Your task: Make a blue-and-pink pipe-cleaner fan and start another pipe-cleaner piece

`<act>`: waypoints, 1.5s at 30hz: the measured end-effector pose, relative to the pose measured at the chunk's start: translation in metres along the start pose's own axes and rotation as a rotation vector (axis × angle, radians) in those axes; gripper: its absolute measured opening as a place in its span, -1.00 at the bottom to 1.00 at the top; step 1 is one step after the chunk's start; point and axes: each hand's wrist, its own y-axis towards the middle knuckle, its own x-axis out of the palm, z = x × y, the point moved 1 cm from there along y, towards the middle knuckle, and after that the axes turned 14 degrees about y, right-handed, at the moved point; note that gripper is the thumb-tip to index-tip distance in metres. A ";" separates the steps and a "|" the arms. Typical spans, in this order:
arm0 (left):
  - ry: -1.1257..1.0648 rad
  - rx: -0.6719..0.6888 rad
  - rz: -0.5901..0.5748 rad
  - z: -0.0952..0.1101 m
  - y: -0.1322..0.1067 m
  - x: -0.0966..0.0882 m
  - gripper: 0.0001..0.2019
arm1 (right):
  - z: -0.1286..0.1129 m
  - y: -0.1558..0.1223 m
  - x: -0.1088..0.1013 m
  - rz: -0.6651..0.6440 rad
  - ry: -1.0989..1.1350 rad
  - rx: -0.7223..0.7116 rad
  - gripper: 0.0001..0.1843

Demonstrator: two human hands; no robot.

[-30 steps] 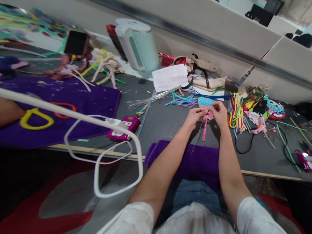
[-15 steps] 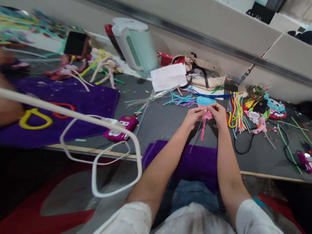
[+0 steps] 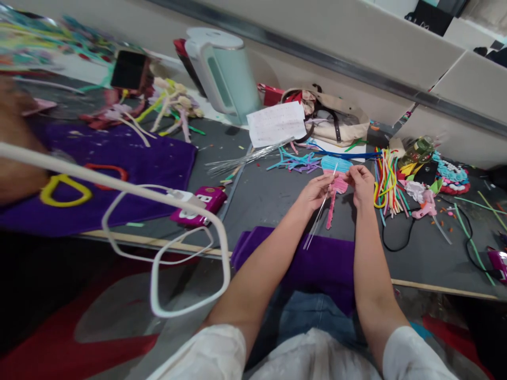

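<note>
My left hand (image 3: 319, 191) is closed in a pinch on thin metal wires (image 3: 314, 228), which slant from above the fingertips down toward the purple cloth. My right hand (image 3: 361, 183) is closed too, thumb and fingertips pressed together. What it pinches, if anything, is too small to make out. Behind and between both hands is a fuzzy blue and pink piece (image 3: 340, 184) with a narrow pink strip (image 3: 330, 210) hanging toward me. Whether the fingers touch that piece is unclear. A folded purple cloth (image 3: 317, 264) lies under my forearms.
Blue and purple fuzzy stems (image 3: 298, 161) and more wires (image 3: 253, 157) lie behind my hands. Coloured stems (image 3: 387, 182) are bundled on the right. A kettle (image 3: 225, 74) stands at the back. A white looped frame (image 3: 190, 312) crosses the left foreground. A co-worker's arm (image 3: 18, 153) shows far left.
My right hand has moved slightly right, away from my left. The wires now show above my left fingertips, and their lower ends have shifted left. The blue and pink piece is more exposed.
</note>
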 end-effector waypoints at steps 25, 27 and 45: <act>0.101 -0.234 -0.330 -0.024 -0.016 0.023 -0.87 | 0.002 0.006 -0.023 0.072 0.202 0.162 -0.67; 0.135 -0.224 -0.378 -0.026 -0.021 0.025 -0.84 | 0.003 0.005 -0.025 0.071 0.236 0.252 -0.66; 0.008 -0.120 -0.193 -0.018 -0.027 0.026 -0.97 | 0.024 -0.001 -0.015 0.081 0.212 0.198 -0.60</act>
